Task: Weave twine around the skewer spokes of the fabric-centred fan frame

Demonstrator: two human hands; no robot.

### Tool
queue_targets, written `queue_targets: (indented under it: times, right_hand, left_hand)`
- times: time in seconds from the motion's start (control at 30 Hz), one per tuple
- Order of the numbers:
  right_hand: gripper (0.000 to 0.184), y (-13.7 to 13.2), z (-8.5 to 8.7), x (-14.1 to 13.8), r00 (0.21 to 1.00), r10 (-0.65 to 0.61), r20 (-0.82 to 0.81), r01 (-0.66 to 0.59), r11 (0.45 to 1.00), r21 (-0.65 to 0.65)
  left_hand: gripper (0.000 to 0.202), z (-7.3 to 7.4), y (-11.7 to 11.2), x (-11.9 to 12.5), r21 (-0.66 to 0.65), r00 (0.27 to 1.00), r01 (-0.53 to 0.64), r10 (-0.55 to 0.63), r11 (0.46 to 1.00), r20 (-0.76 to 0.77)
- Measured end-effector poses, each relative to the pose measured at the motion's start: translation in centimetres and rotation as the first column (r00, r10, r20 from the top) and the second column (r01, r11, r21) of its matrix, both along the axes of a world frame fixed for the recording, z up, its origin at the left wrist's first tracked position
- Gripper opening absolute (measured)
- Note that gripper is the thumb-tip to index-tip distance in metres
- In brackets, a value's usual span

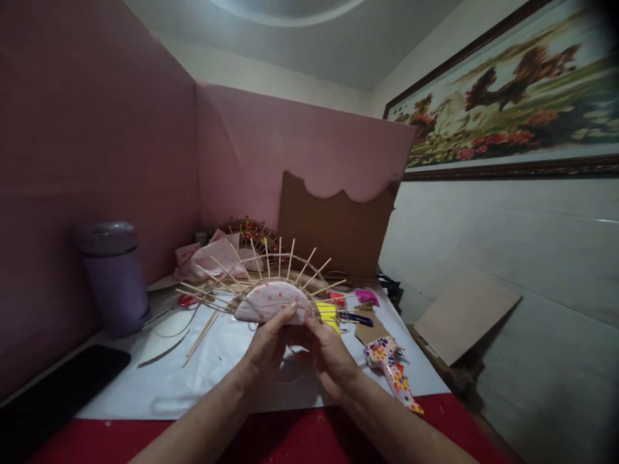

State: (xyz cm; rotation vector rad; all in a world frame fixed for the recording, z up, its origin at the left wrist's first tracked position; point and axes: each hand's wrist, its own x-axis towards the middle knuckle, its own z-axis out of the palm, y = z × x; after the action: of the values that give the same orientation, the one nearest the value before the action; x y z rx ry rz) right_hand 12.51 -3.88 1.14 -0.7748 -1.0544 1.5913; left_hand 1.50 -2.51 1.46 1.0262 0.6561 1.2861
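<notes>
Both my hands hold up a half-round woven piece (271,299) above the table. Its middle is covered in pale fabric with pink dots, and several thin wooden sticks fan out from its rim. My left hand (265,345) grips the lower edge from the left, fingers closed on the fabric. On the right side, my right hand (329,351) pinches the same edge. The piece hangs over a white sheet (193,380) spread on the table.
A lilac lidded cup (113,277) stands at the left, a dark phone (58,393) in front of it. A patterned glue gun (391,370), scissors (355,318), yellow and pink bits lie at the right. Loose sticks, pink fabric (213,258) and brown cardboard (333,225) sit behind.
</notes>
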Motion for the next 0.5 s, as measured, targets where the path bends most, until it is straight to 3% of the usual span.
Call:
queue_targets:
  times: [0.03, 0.1, 0.17, 0.2, 0.27, 0.33, 0.4, 0.5]
  right_hand:
    - [0.04, -0.5, 0.1, 0.4, 0.98, 0.014, 0.2, -0.016, 1.0, 0.008]
    - [0.039, -1.6, 1.1, 1.5, 0.8, -0.038, 0.599, -0.06, 0.988, 0.143]
    - [0.036, -2.6, 3.1, 2.2, 0.594, -0.314, 0.74, -0.084, 0.891, 0.446]
    - [0.033, -2.9, 4.2, 2.2, 0.508, -0.441, 0.74, -0.113, 0.818, 0.564]
    - [0.02, -2.6, 6.2, 1.3, 0.414, -0.632, 0.655, -0.199, 0.639, 0.743]
    - [0.013, -1.3, 7.6, -0.7, 0.372, -0.713, 0.594, -0.261, 0.534, 0.804]
    - [0.021, 0.7, 8.3, -3.2, 0.313, -0.743, 0.592, -0.311, 0.508, 0.803]
    - [0.026, 3.1, 8.5, -6.1, 0.257, -0.731, 0.632, -0.35, 0.539, 0.766]
  left_hand:
    - [0.03, 0.1, -0.1, -0.1, -0.04, 0.999, -0.001, 0.002, 0.999, 0.035]
    - [0.024, 0.3, -0.1, -0.4, -0.108, 0.995, -0.011, 0.021, 0.994, 0.097]
    - [0.02, 0.3, 0.1, -0.5, -0.16, 0.991, -0.004, 0.025, 0.987, 0.13]
    - [0.02, 0.2, 0.2, -0.5, -0.178, 0.991, 0.005, 0.02, 0.984, 0.136]
    - [0.018, -0.1, 0.2, -0.2, -0.194, 0.989, 0.002, 0.028, 0.981, 0.148]
    - [0.017, -0.3, 0.2, 0.1, -0.195, 0.986, -0.032, 0.063, 0.98, 0.155]
    - [0.02, -0.6, 0.2, 0.6, -0.198, 0.984, -0.071, 0.102, 0.978, 0.148]
    - [0.03, -0.8, 0.4, 1.1, -0.234, 0.989, -0.085, 0.111, 0.968, 0.099]
